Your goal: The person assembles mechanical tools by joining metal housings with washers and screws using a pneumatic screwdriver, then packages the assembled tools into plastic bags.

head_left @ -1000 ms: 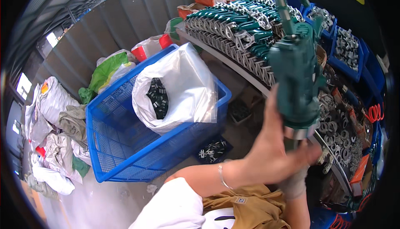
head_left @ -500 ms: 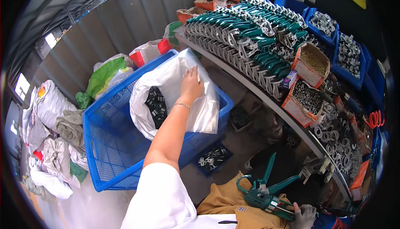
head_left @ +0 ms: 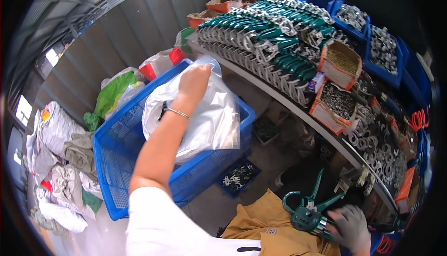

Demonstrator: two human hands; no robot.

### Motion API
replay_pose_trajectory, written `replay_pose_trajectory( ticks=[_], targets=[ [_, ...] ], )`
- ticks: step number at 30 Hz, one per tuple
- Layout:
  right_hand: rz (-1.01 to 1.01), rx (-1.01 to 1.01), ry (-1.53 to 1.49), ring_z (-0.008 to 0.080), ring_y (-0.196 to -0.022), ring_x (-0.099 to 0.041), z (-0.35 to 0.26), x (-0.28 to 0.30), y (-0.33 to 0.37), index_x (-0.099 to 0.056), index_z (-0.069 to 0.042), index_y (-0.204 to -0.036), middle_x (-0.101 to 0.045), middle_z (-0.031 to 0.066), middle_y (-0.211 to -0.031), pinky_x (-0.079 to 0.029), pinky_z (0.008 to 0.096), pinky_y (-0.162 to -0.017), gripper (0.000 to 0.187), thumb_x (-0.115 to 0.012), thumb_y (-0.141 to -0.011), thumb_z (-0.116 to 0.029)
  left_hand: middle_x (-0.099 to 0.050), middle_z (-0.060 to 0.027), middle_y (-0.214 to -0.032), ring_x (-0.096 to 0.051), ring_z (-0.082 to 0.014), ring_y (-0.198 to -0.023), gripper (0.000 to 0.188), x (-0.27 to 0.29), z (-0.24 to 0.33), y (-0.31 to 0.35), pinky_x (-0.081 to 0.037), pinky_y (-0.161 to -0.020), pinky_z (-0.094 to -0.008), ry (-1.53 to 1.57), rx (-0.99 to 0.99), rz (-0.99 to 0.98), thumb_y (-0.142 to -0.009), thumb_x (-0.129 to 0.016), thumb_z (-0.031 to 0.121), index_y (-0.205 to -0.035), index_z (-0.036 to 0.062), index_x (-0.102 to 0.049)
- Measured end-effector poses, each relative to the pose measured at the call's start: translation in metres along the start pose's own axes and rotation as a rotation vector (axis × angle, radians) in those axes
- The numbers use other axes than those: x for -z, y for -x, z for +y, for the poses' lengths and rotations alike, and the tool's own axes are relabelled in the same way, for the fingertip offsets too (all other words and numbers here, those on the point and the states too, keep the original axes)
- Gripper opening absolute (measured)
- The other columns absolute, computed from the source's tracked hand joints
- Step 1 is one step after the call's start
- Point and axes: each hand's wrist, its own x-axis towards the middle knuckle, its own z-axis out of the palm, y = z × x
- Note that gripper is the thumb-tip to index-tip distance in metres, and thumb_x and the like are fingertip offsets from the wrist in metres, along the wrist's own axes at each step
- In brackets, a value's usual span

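Observation:
My left hand (head_left: pixel 194 83) is closed on the upper part of a clear plastic bag (head_left: pixel 219 121), which lies over a white sack (head_left: pixel 151 109) in a blue mesh crate (head_left: pixel 108 181). Dark small parts inside the sack are now almost hidden by my forearm and the bag. Across my lap, on the tan cloth (head_left: pixel 256 216), rests a dark green caulking gun (head_left: pixel 306 218) with its handle and trigger pointing up. My right hand (head_left: pixel 350 228), in a grey glove with bare fingertips, curls over the gun's silver barrel end; the grip is partly blurred.
Rows of green-handled caulking gun parts (head_left: pixel 260 32) fill the bench at right. Beside them stand an orange box of screws (head_left: pixel 342 62), a box of nuts (head_left: pixel 337 102), loose washers (head_left: pixel 372 153) and blue bins (head_left: pixel 384 53). A small tray (head_left: pixel 238 177) sits on the floor; sacks (head_left: pixel 60 130) lie left.
My left hand has closed from lying flat on the bag and moved left and up, pulling the plastic over the sack's opening. My right hand has shifted up and right; the caulking gun has turned slightly.

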Motion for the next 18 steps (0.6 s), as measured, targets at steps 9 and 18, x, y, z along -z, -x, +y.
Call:
replay_pose_trajectory(
  ticks=[9,18],
  targets=[
    [0.51,-0.326,-0.817,0.0357,-0.093,-0.063,-0.064,-0.039,-0.26,-0.045,-0.005,-0.115,-0.06,0.0192,-0.101,-0.048,0.0443,-0.084,0.049,-0.072,-0.081,-0.027,-0.066,-0.0089,-0.078,-0.065,-0.0118,-0.068,0.025,0.114,0.104,-0.018,-0.054,-0.06,-0.0275,1.135,0.089,-0.567,-0.085,-0.069,0.012,-0.099,-0.0027,-0.054],
    [0.595,-0.051,0.357,0.0238,-0.064,-0.067,-0.014,-0.055,-0.239,-0.065,-0.007,-0.09,-0.062,0.0095,-0.085,-0.054,0.0348,-0.059,0.011,-0.061,-0.079,-0.008,-0.058,-0.0181,-0.111,-0.059,-0.0316,-0.097,0.021,0.14,0.128,0.047,-0.053,-0.076,-0.0386,0.061,-0.493,-0.07,-0.074,-0.06,0.006,-0.095,0.004,-0.061]
  ],
)
